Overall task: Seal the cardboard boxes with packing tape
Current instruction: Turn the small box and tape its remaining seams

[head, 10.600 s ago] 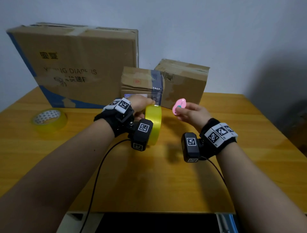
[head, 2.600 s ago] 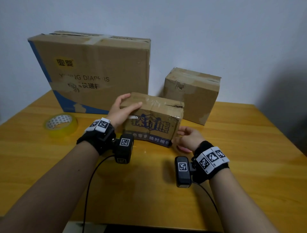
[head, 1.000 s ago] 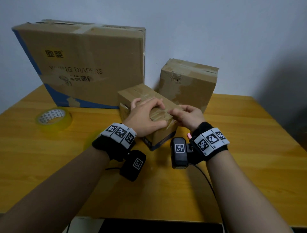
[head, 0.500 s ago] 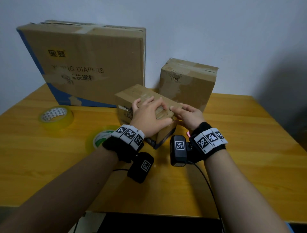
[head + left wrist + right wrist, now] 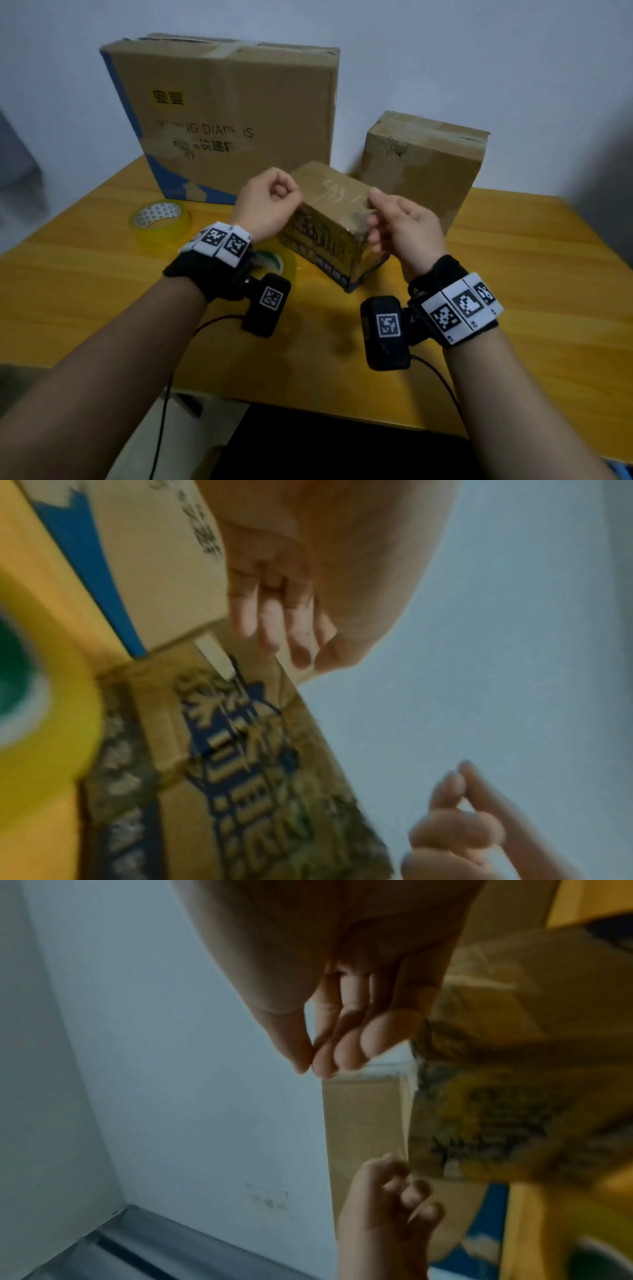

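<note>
Plain room, wooden table (image 5: 102, 291), cardboard boxes (image 5: 233, 116)

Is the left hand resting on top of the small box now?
No, the left hand is lifted off the small box, its fingers curled and holding nothing.

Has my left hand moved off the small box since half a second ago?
Yes. The left hand has lifted off the small box top and now hangs curled at its left edge, nearer the big box.
</note>
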